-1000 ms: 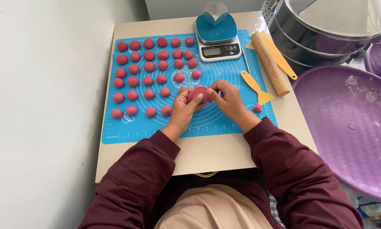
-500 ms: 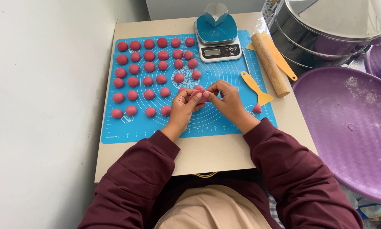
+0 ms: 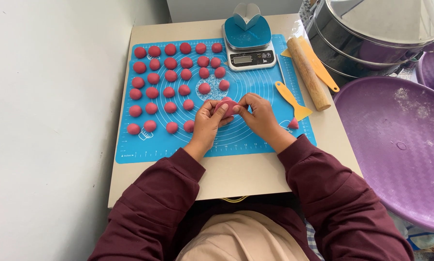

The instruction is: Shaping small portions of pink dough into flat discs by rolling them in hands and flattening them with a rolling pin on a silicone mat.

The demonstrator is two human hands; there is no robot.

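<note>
My left hand (image 3: 208, 120) and right hand (image 3: 262, 115) meeting over the blue silicone baking mat (image 3: 255, 140), fingers of both grasping a flattened pink dough piece (image 3: 227, 107), rows of pink dough balls (image 3: 171, 76) just left, on my beige desk (image 3: 236, 174)

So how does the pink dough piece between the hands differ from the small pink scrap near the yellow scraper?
The pink dough piece is pinched between the left hand and right hand, raised off the blue silicone mat; the small pink scrap lies untouched on the mat. The held piece looks larger and flattened; the scrap is small and pointed. Both share the same pink colour.
</note>
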